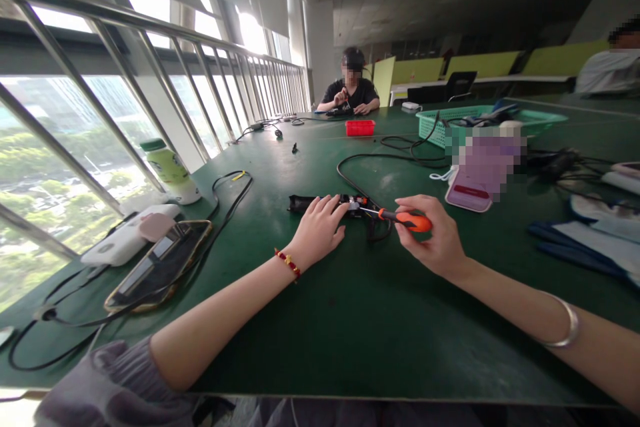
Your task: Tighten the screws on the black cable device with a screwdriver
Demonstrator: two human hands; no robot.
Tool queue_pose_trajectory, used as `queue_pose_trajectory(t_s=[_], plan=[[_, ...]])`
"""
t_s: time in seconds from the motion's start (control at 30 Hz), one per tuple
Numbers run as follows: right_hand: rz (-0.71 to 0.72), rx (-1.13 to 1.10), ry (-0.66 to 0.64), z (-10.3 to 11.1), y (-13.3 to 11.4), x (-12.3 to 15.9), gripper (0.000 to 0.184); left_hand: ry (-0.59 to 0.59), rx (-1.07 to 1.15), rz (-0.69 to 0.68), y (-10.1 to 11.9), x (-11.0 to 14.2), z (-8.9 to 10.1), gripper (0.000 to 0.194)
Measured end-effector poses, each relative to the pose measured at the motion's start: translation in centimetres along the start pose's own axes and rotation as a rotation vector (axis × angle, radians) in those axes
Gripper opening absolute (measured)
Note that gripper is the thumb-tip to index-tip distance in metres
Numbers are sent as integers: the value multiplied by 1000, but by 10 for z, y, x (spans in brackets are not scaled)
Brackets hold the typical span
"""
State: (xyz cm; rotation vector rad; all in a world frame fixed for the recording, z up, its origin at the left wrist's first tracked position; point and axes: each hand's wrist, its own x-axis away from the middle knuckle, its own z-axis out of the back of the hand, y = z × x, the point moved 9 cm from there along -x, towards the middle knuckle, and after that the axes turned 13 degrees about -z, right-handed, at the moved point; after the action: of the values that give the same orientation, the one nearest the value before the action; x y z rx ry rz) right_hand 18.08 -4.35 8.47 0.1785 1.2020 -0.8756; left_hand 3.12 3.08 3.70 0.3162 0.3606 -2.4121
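A long black corded device lies on the green table, with its inner parts bare at the right end. My left hand grips it from above, its fingers laid across the top and the thumb on the near side. In my right hand is an orange-and-black screwdriver, held between thumb and fingers. The screwdriver points left, and its tip reaches the device's exposed parts. Whether the tip sits in a screw is too small to tell.
A phone, a white power bank and a bottle are at left. A pink phone and a green basket are at right. Farther back are a red box and a seated person.
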Motion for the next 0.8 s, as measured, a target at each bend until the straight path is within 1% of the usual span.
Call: queue_pose_trajectory(t_s=[0.1,0.2,0.3,0.47,0.6,0.8], plan=[[40,24,-11,0,-6,-1,21,-5,-22,-39,1,1,-2,48],[45,35,-44,-4,-6,-2,17,9,-11,-78,2,3,-3,50],[73,47,-66,-7,-8,-1,15,22,-1,-90,2,5,-3,47],[103,57,-91,-10,-9,1,16,8,-41,-142,7,4,-3,36],[120,58,-90,-11,-9,3,16,28,-52,-168,8,5,-2,37],[111,53,-108,-12,-9,3,14,66,30,-193,9,4,-1,40]])
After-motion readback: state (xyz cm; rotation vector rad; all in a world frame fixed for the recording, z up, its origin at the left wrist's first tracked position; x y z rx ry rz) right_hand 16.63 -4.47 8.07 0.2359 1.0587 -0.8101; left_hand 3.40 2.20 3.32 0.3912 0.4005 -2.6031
